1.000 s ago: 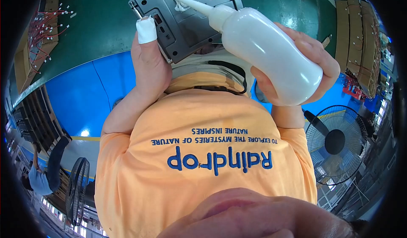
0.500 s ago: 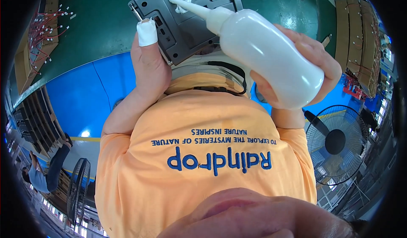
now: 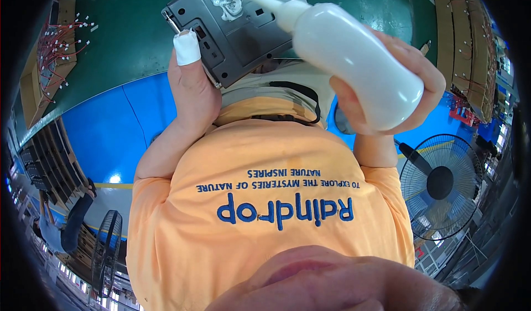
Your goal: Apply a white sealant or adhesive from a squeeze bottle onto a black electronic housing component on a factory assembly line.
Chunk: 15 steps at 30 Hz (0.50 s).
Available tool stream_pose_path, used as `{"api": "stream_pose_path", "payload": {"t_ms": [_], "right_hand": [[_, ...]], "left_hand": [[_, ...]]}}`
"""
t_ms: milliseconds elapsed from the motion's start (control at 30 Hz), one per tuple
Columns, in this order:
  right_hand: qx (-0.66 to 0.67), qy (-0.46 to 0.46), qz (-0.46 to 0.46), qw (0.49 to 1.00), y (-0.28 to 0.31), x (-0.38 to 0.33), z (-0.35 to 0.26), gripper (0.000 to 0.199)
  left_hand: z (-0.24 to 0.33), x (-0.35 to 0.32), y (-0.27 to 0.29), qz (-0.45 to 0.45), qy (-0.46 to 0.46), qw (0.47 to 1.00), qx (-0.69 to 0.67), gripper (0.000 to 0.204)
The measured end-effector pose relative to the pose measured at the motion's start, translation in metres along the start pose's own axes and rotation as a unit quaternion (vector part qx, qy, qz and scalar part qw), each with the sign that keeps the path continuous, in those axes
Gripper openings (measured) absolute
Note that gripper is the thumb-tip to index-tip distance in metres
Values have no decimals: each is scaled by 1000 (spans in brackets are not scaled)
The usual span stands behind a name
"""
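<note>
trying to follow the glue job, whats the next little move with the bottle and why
Probably slide the nozzle tip a little further along the recess. The right hand holds the white squeeze bottle with its tip on the grey plastic housing, where a white bead covers only one corner. The left hand steadies the housing.

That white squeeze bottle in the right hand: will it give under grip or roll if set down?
The white squeeze bottle looks like soft plastic, so it probably yields when the right hand presses. Its rounded body would likely roll if laid down. The thin nozzle, touching white paste on the grey panel, may flex.
</note>
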State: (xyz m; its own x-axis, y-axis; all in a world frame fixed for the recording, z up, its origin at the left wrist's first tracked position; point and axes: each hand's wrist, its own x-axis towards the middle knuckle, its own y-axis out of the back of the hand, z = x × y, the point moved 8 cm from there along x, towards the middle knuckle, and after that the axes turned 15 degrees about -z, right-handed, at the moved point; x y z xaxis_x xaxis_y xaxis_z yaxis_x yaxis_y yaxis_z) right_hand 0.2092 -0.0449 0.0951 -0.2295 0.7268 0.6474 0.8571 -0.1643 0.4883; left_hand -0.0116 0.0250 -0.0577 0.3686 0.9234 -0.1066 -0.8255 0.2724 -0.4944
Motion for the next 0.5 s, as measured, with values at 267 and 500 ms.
{"api": "stream_pose_path", "payload": {"t_ms": [267, 500], "right_hand": [[-44, -26, 4, 999, 5, -6, -2, 70], [-41, -11, 12, 999, 7, -4, -5, 72]], "left_hand": [[2, -1, -4, 15, 4, 999, -45, 50], [4, -1, -6, 17, -7, 999, -45, 49]]}}
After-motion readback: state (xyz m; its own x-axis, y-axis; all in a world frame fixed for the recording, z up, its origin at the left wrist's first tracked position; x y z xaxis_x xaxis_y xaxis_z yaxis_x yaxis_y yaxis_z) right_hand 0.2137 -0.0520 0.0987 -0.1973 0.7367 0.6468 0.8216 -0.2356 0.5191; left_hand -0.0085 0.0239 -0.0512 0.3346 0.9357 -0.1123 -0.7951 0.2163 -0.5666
